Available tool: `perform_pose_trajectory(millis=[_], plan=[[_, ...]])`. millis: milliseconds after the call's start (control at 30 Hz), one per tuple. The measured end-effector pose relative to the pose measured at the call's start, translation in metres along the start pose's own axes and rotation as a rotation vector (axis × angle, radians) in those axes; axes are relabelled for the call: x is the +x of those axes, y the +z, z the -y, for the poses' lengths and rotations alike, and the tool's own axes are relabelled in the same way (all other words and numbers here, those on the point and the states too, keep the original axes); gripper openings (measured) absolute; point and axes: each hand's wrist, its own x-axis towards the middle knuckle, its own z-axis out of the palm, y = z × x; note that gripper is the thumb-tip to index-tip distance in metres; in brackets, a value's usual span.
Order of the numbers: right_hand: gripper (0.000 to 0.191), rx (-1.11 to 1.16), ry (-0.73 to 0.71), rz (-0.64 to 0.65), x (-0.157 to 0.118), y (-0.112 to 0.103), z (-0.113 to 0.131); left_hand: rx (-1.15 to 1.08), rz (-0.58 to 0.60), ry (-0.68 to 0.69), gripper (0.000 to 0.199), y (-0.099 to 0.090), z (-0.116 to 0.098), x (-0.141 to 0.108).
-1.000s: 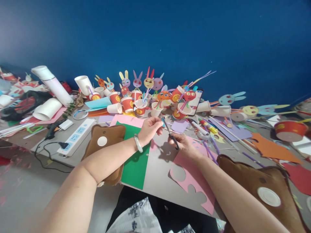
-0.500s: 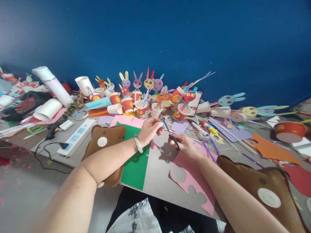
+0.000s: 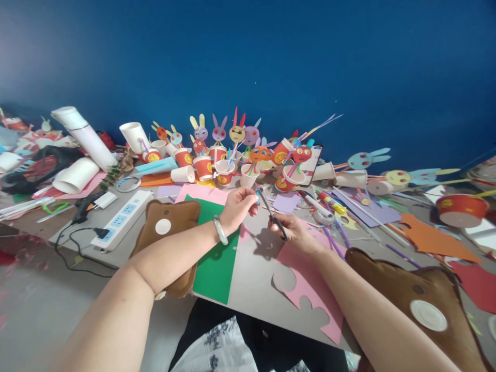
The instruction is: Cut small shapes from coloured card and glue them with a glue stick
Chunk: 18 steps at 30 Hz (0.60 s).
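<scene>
My left hand (image 3: pixel 239 209) is pinched on a tiny blue piece (image 3: pixel 258 193), mostly hidden by the fingertips. Black scissors (image 3: pixel 274 219) are in my right hand (image 3: pixel 293 232), their blades pointing up and left beside that piece. Below the left wrist lies a green sheet (image 3: pixel 217 258). Under my right forearm is a pink sheet (image 3: pixel 310 289) with rounded cut-outs along its edge. Rabbit figures on straws stand in red paper cups (image 3: pixel 203 167) behind the hands.
A brown cushion (image 3: pixel 170 219) and a power strip (image 3: pixel 123 219) are at the left. Another brown cushion (image 3: pixel 403 284) lies at the right front. Paper scraps, an orange sheet (image 3: pixel 437 237) and straws cover the right side. A phone (image 3: pixel 313 161) leans behind the cups.
</scene>
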Motion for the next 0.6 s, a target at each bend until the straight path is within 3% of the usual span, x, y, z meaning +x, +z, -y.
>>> perform_pose_trajectory(millis=[200, 433, 600], plan=[[0.045, -0.049, -0.029, 0.027, 0.005, -0.006, -0.008, 0.006, -0.015, 0.015, 0.017, -0.001, 0.001, 0.001], [0.052, -0.021, -0.024, -0.037, 0.006, -0.011, -0.010, -0.004, -0.036, 0.027, 0.012, -0.003, 0.003, 0.002], [0.051, -0.006, -0.088, 0.029, 0.006, -0.013, -0.014, -0.009, -0.008, 0.011, 0.015, -0.003, 0.003, 0.001]])
